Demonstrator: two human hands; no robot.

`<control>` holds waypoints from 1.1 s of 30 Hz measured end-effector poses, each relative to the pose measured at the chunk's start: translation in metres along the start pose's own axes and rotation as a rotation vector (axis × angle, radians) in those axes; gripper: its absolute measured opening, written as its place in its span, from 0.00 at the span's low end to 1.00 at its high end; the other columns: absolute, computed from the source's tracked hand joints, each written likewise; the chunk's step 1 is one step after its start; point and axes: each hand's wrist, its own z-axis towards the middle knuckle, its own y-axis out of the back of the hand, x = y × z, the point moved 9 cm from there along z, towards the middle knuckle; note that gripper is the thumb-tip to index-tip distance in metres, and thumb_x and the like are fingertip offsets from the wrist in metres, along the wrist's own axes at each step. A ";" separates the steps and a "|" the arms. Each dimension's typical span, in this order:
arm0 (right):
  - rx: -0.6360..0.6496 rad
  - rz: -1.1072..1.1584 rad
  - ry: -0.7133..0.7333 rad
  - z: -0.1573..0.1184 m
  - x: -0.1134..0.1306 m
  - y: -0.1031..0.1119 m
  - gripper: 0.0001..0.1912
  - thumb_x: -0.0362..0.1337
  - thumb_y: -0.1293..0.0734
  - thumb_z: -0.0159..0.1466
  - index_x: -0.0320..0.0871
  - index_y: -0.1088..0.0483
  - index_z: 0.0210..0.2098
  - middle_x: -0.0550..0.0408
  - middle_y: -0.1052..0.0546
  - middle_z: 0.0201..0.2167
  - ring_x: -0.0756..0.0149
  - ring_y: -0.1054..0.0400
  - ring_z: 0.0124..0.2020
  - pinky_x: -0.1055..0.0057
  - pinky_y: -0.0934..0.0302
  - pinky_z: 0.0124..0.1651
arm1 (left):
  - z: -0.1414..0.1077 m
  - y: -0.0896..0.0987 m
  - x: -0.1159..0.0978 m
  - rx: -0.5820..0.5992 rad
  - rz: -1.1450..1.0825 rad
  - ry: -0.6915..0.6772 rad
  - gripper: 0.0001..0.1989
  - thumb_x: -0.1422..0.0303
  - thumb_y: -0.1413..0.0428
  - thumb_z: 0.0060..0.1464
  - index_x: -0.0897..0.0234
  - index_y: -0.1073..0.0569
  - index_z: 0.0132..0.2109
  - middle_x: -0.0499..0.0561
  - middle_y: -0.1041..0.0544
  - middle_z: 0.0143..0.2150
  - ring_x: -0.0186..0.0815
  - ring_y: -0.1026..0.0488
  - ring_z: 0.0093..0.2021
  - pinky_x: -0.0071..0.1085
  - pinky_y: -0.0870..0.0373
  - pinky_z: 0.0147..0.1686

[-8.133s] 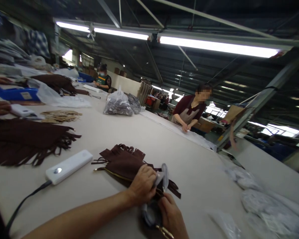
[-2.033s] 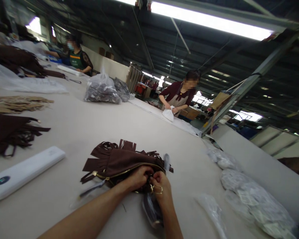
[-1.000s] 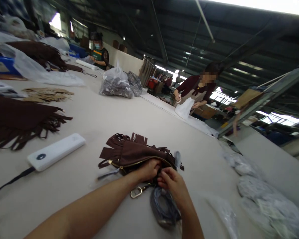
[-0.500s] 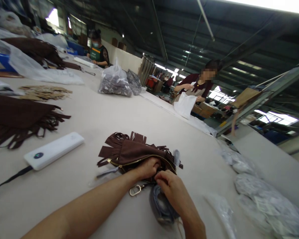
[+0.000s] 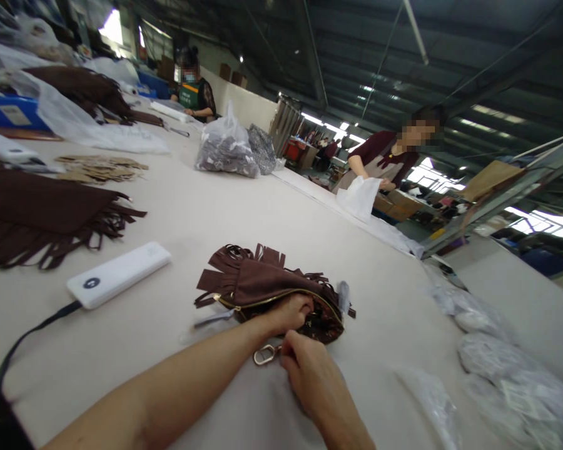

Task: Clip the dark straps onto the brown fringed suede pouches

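A dark brown fringed bag [image 5: 267, 281] lies on the table with its gold zip open and a patterned lining showing. My left hand [image 5: 295, 311] reaches into the opening; its fingers are curled, and what they grip inside is hidden. Just below the opening, my right hand [image 5: 309, 369] is closed, its fingertips at the strap end of a gold snap hook [image 5: 264, 355]. Most of that strap is out of sight behind the hand. A plastic-wrapped zip pull [image 5: 214, 317] lies at the bag's left end, and another wrapped piece [image 5: 343, 296] at its right.
To the left are a white device with a black cable [image 5: 119, 275], a larger brown fringed piece [image 5: 42, 212] and tan pieces [image 5: 101, 167]. Clear plastic bags [image 5: 507, 369] line the right edge. A filled plastic bag [image 5: 226, 147] stands farther back. Two people work across the table.
My right hand has moved down from the bag opening to the snap hook. The coiled, wrapped strap beneath it no longer shows. My left hand stays inside the bag. The view has shifted slightly.
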 end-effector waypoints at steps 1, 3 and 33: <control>-0.038 0.001 0.019 0.001 -0.002 0.005 0.13 0.18 0.31 0.61 0.42 0.30 0.33 0.54 0.25 0.33 0.58 0.30 0.37 0.68 0.47 0.37 | 0.000 0.000 0.000 0.004 -0.003 -0.002 0.10 0.77 0.52 0.54 0.67 0.26 0.34 0.51 0.26 0.34 0.37 0.31 0.36 0.32 0.34 0.41; -0.080 0.001 0.062 0.003 -0.006 0.011 0.16 0.15 0.31 0.59 0.42 0.29 0.36 0.55 0.27 0.36 0.58 0.31 0.39 0.69 0.46 0.40 | 0.001 0.000 0.000 0.006 -0.005 0.002 0.10 0.76 0.52 0.54 0.67 0.26 0.33 0.51 0.26 0.33 0.37 0.32 0.36 0.33 0.34 0.41; -0.136 0.720 0.106 0.020 -0.078 0.019 0.14 0.48 0.40 0.60 0.46 0.33 0.37 0.55 0.27 0.30 0.56 0.29 0.33 0.71 0.35 0.24 | 0.004 0.008 0.003 0.065 -0.347 0.093 0.06 0.75 0.51 0.46 0.68 0.29 0.30 0.48 0.28 0.25 0.33 0.31 0.25 0.27 0.37 0.25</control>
